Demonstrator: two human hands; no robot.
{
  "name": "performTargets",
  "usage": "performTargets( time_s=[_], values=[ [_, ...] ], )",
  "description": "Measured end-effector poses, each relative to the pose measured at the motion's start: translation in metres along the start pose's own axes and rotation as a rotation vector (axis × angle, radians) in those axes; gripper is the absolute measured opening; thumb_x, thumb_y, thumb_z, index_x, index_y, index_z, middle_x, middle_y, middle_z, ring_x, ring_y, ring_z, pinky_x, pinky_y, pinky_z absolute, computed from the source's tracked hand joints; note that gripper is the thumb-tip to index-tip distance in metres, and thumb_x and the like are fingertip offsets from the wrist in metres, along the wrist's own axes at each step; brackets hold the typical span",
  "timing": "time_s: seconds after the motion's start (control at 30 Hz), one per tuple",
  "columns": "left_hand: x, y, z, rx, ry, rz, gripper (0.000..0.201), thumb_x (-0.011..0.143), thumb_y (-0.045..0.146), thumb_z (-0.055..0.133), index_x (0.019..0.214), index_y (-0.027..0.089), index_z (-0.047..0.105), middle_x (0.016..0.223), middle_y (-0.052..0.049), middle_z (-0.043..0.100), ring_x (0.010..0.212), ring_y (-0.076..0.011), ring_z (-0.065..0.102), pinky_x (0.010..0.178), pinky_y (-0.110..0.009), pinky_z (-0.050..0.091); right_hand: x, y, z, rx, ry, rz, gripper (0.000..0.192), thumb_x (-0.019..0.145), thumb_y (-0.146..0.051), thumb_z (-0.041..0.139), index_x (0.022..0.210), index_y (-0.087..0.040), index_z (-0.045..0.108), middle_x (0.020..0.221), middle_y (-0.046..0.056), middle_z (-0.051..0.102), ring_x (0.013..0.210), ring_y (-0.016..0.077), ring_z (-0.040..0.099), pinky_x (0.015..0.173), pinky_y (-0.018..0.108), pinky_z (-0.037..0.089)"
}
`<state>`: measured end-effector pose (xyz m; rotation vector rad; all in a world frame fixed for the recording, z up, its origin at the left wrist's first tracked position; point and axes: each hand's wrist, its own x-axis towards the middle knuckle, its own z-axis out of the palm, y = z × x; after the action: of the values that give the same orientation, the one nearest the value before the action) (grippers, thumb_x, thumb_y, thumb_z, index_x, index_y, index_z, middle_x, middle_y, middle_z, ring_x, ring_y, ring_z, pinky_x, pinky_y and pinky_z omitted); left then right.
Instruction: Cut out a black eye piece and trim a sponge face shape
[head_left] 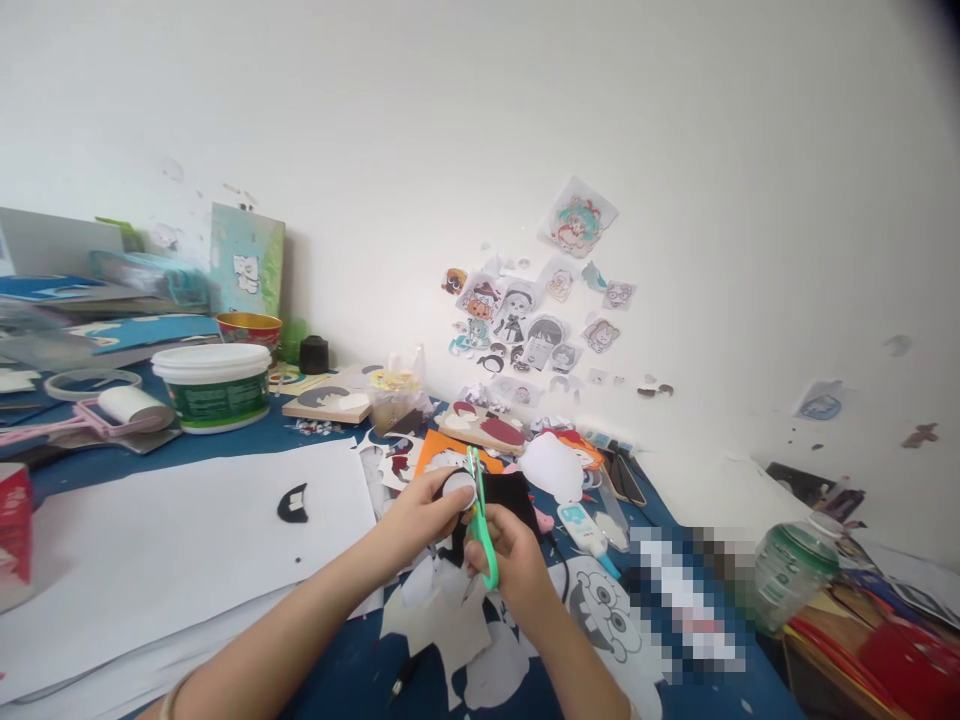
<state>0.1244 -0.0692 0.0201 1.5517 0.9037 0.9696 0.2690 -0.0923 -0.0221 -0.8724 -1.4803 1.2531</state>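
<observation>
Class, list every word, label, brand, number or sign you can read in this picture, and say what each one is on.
No text here can be read.
Green tub label: print too small and blurred.
Red box at the left edge: white marks, unreadable.
Wall stickers: cartoon figures only, any lettering too small.
Glue bottle: label too small.
Pixelated patch: nothing legible.
Green scissors in the right hand: no marking visible.

Home craft corner, not a shop: blue desk (225, 450) crammed against a white wall (480, 120) with cartoon stickers (525, 320) stuck on it, paper scraps (450, 620), glue tub (214, 385), stacked books (90, 310), lint roller (112, 410).
</observation>
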Motion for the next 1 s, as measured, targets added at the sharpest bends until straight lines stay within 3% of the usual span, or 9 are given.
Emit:
performTargets(
  time_s=[0.3, 0.57, 0.73, 1.0],
  values=[
    [-0.002, 0.001, 0.001, -0.027, 0.034, 0.033, 0.028, 0.078, 0.044, 0.041, 0.064, 0.02, 0.039, 0.05, 0.008, 0.039, 0.043, -0.0079, 0.033, 0.044, -0.021, 0.026, -0.001, -0.007, 0.001, -0.139, 0.049, 0.017, 0.024, 0.065, -0.026, 0.066, 0.086, -0.017, 0.061, 0.061, -0.003, 0.053, 0.056, 0.0115, 0.048, 0.053, 0.023, 0.041],
    [-0.004, 0.004, -0.01, 0.254, -0.054, 0.156, 0.027, 0.082, 0.041, 0.038, 0.069, 0.02, 0.046, 0.063, 0.004, 0.043, 0.054, -0.0111, 0.039, 0.05, -0.022, 0.031, -0.001, -0.004, -0.009, -0.128, -0.01, 0.02, 0.03, 0.065, -0.028, 0.068, 0.09, -0.017, 0.059, 0.064, -0.003, 0.051, 0.059, 0.0111, 0.047, 0.057, 0.023, 0.041],
    [-0.006, 0.008, -0.011, 0.319, -0.07, 0.144, 0.03, 0.083, 0.044, 0.036, 0.068, 0.02, 0.045, 0.062, 0.004, 0.041, 0.056, -0.0121, 0.039, 0.051, -0.023, 0.032, -0.002, -0.012, -0.011, -0.196, -0.036, 0.027, 0.027, 0.066, -0.026, 0.067, 0.09, -0.018, 0.059, 0.065, -0.003, 0.05, 0.06, 0.0112, 0.046, 0.057, 0.023, 0.04],
    [-0.003, 0.008, -0.016, 0.253, -0.084, 0.098, 0.03, 0.079, 0.047, 0.044, 0.071, 0.019, 0.051, 0.059, 0.004, 0.039, 0.049, -0.0098, 0.034, 0.045, -0.022, 0.028, -0.003, -0.015, -0.011, -0.276, 0.025, 0.04, 0.025, 0.065, -0.02, 0.064, 0.09, -0.018, 0.061, 0.061, -0.004, 0.049, 0.059, 0.011, 0.045, 0.056, 0.023, 0.037]
  ],
)
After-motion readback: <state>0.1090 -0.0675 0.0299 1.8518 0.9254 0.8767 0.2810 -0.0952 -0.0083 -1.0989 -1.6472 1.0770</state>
